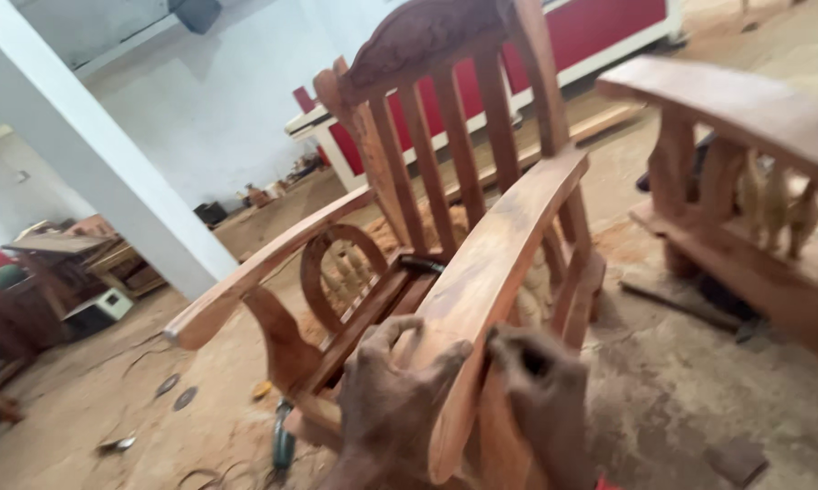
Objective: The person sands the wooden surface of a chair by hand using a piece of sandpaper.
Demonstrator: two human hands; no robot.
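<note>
Both dusty hands were on the near armrest of the wooden armchair; left hand had its fingers spread and curled over the front end, right hand was pressed against the outer edge, fingers loosely bent; the chair stood on the sawdusty floor; I reckon a dusty grip could slip; counted two armrests, one second chair alongside, one white pillar.
</note>
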